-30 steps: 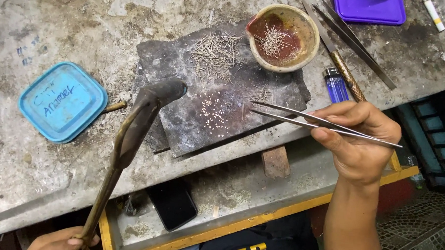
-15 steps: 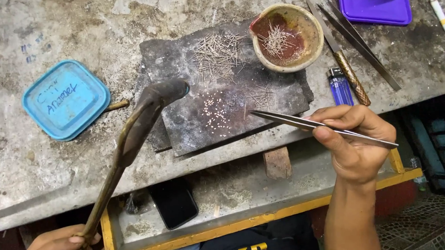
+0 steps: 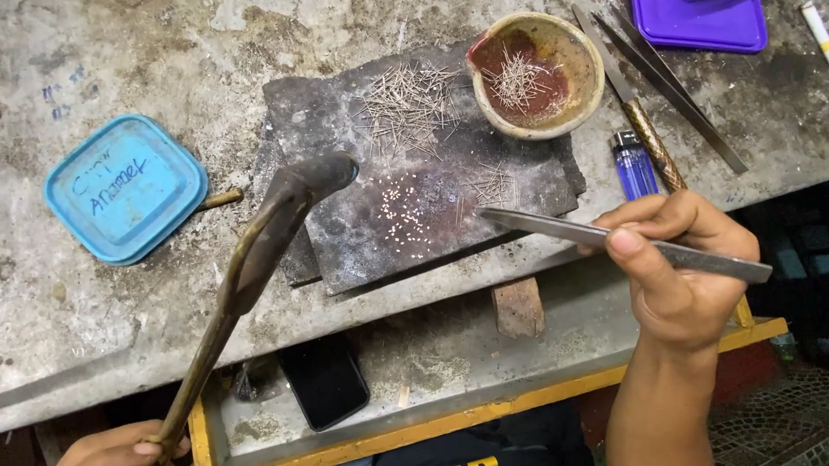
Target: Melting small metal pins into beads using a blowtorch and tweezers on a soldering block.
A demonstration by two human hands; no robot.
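My right hand (image 3: 678,270) grips long steel tweezers (image 3: 561,228), tips over the right edge of a dark charred slab (image 3: 433,232). On the slab lie a heap of thin wire pins (image 3: 410,100) and a patch of tiny pale beads (image 3: 400,215). My left hand (image 3: 105,460), at the bottom left corner, holds the brass stem of a curved blowtorch (image 3: 259,257) whose dark nozzle hangs over the slab's left part. A clay bowl (image 3: 580,103) with reddish paste and more pins stands at the slab's far right corner.
A blue square lid (image 3: 124,188) lies left on the worn bench. A blue lighter (image 3: 633,166), spare tweezers (image 3: 671,91), a purple lid (image 3: 701,16) sit right. Below, a yellow-edged drawer (image 3: 458,415) holds a black phone (image 3: 326,381) and a wooden block (image 3: 518,307).
The tweezers have closed and their tips have moved slightly left toward the slab's edge. The torch has stayed over the slab's left side.
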